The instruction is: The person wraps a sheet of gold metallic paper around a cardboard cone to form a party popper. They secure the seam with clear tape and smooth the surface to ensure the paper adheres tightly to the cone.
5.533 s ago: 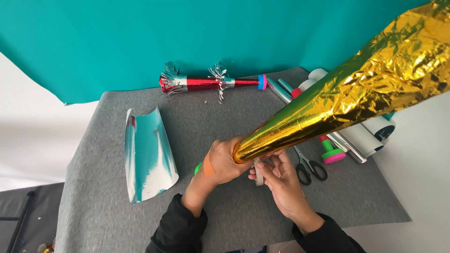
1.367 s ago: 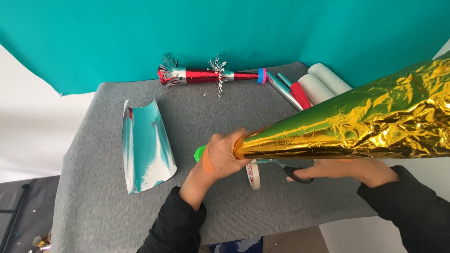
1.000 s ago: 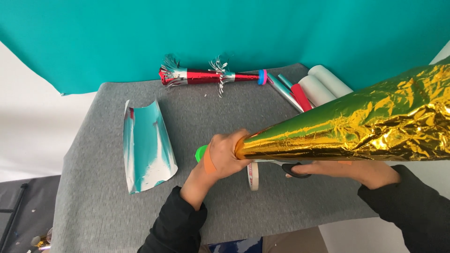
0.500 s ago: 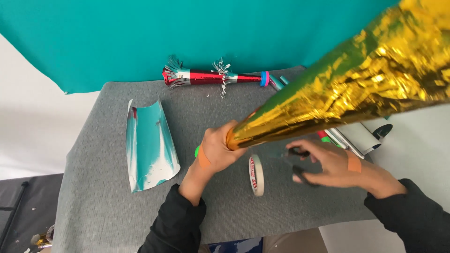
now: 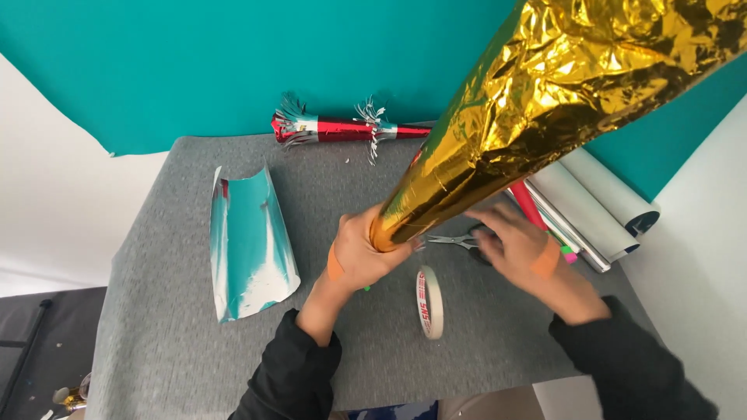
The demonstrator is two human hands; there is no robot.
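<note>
Gold foil cone (image 5: 560,101) stayed clamped at its narrow tip in my left hand (image 5: 362,257) (right hand (image 5: 513,249), blurred, fingers spread, rested over scissors (image 5: 459,241)).

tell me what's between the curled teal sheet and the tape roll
The left hand, gripping the tip of the gold foil cone, sits between the teal sheet and the tape roll in the head view.

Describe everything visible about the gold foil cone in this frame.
The gold foil cone is a large, crinkled, shiny metallic sheet rolled to a narrow tip. It slants from the upper right corner, where it runs out of view, down to mid-frame. The left hand grips the tip above the grey mat; the right hand is apart, below it.
</note>
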